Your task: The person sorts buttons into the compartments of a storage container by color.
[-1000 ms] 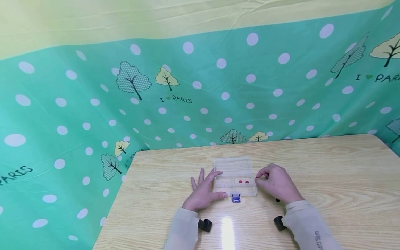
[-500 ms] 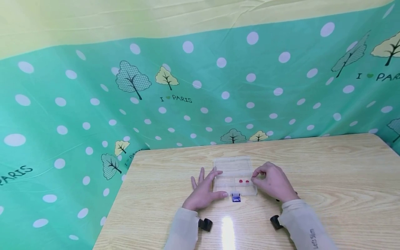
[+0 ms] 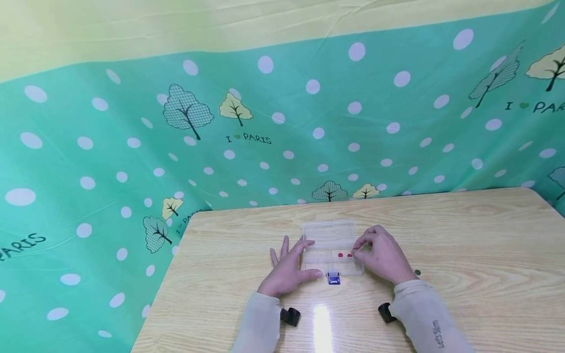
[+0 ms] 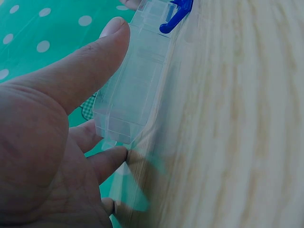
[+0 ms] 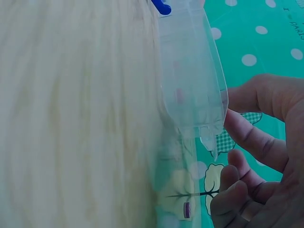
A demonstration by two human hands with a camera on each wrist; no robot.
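A clear plastic box (image 3: 313, 267) lies open on the table, its lid (image 3: 328, 230) folded back and a blue latch (image 3: 334, 278) at its front. Two small red discs (image 3: 340, 255) show in the right-hand compartment. My left hand (image 3: 289, 272) holds the box's left end, thumb (image 4: 109, 42) along the front rim and index finger reaching over the inside. Over the right end, my right hand (image 3: 383, 255) pinches a small red piece, mostly hidden by the fingertips. In the right wrist view, thumb and index finger (image 5: 251, 135) meet at the box rim.
A small dark green disc (image 3: 417, 272) lies on the wooden table (image 3: 485, 245), just right of my right wrist. A small dark red piece (image 5: 186, 210) shows beyond the box in the right wrist view. A polka-dot cloth (image 3: 287, 132) hangs behind the table.
My right hand has moved slightly left, from beside the box to over its right compartment, carrying the red piece. The dark green disc has come into view by the wrist. My left hand stays put.
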